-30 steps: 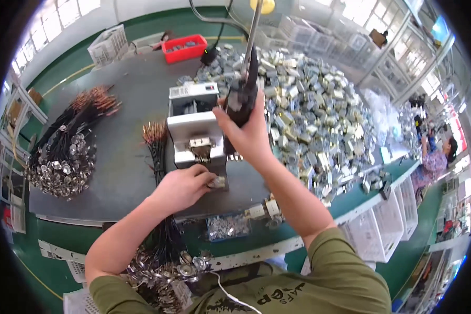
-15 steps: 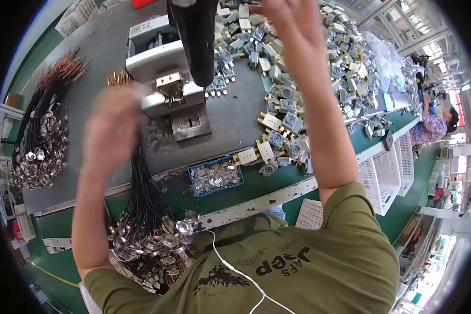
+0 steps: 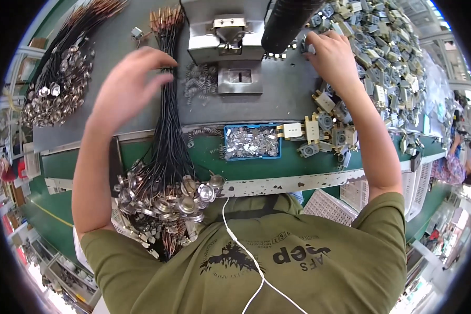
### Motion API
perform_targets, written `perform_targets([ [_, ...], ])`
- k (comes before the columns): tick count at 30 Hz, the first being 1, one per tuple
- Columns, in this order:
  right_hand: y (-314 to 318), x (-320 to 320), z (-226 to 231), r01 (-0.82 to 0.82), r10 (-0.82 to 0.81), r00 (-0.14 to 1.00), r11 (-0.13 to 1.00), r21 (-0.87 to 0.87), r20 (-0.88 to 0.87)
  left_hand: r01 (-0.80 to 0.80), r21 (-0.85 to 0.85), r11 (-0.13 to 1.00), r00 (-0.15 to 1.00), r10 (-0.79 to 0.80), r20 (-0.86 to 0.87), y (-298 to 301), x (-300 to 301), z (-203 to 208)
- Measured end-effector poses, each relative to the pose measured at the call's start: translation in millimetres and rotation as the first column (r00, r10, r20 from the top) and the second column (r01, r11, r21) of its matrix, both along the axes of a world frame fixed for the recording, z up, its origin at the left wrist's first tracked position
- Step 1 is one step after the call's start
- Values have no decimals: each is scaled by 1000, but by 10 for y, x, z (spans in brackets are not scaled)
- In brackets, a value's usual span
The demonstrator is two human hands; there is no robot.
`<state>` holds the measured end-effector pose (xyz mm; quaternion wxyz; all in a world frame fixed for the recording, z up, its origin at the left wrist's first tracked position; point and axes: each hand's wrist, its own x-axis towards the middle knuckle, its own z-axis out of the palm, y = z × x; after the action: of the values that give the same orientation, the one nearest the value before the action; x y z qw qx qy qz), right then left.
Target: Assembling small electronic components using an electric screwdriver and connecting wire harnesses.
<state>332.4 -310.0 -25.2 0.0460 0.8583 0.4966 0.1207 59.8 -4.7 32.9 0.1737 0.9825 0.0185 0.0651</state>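
Observation:
My left hand (image 3: 132,83) is open, thumb and fingers apart, at the left side of a bundle of black wires (image 3: 171,112). The bundle has copper-coloured tips at its far end and round silver metal caps (image 3: 186,201) hanging over the near table edge. A small pale block (image 3: 136,33) lies just beyond that hand, beside the wires. My right hand (image 3: 334,56) has its fingers curled round a small grey part (image 3: 310,48) at the left edge of a heap of grey and cream socket-like parts (image 3: 384,63). Its fingers partly hide that part.
A metal press (image 3: 225,36) with a slotted base block (image 3: 240,79) stands between my hands, a thick black tube (image 3: 288,26) beside it. Loose springs (image 3: 199,81) lie left of the base. A blue tray (image 3: 252,156) holds small metal pieces. Another wire bundle (image 3: 52,68) lies far left.
My right hand has come down from the far side to the heap's left edge and closed on a grey part. My left hand, blurred before, is now open beside the wires. The view has shifted.

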Motion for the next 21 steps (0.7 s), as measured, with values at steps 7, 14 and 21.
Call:
perform_targets([
  [7,-162,-203,117,58,29,956,957,283,-291,223,75,972,964,-209,-163,-321,12,-227],
  [14,-319,-781,175,536,404,180,724,434,-897,329,193,924,943,-312,-114,-435,99,-453],
  [21,-267,-1028,379,593,629,-100,660,462,-771,262,-26,965,964,-261,50,-326,56,-340],
])
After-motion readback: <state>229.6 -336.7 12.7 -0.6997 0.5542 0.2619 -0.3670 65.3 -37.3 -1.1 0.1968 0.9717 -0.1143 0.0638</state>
